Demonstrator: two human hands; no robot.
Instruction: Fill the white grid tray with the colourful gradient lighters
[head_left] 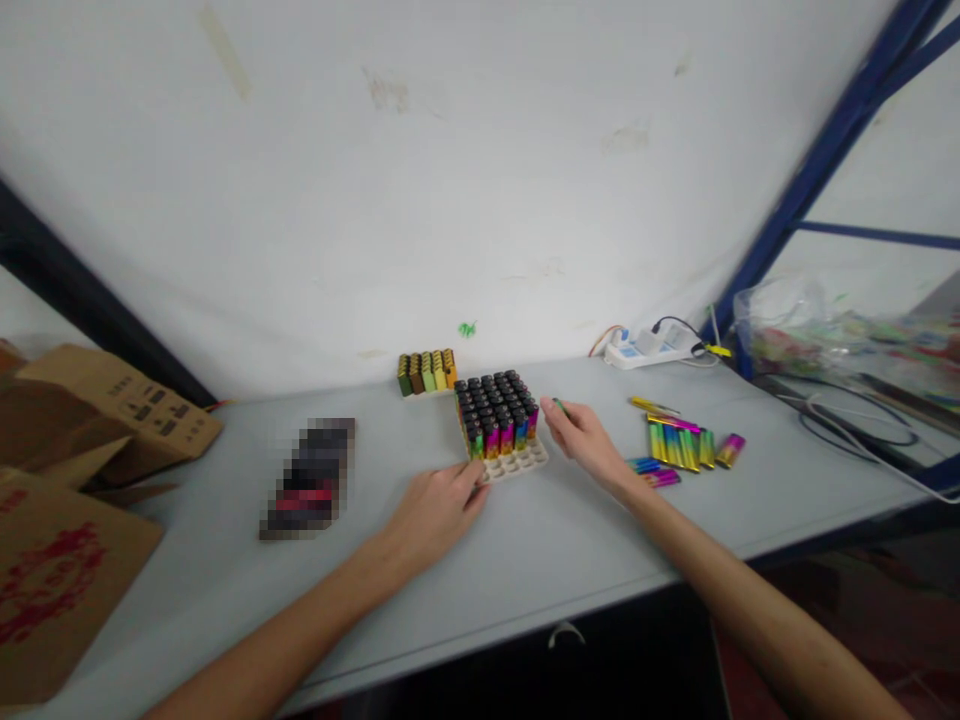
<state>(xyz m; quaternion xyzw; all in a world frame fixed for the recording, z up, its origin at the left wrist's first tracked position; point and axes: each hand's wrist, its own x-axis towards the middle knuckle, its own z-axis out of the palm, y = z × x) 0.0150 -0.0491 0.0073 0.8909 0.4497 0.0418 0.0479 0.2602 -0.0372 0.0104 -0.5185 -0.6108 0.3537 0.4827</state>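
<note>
A pale tray (pixel 517 462) with round holes stands mid-table, most of it filled with upright lighters (pixel 496 412) in shiny rainbow colours with black tops. The front holes of the tray hold nothing. My left hand (pixel 442 505) grips the tray's front left corner between thumb and fingers. Just right of the tray, my right hand (pixel 581 438) is closed in a pinch around a lighter (pixel 559 404), of which only a small dark green end shows. Several loose lighters (pixel 675 443) lie on their sides farther right, past my right wrist.
Another lighter block (pixel 427 371), green to orange, stands against the wall. A white power strip (pixel 651 346) with cables lies at back right, near plastic bags (pixel 825 325). Cardboard boxes (pixel 67 560) occupy the left side; a pixelated dark object (pixel 309 480) lies beside them.
</note>
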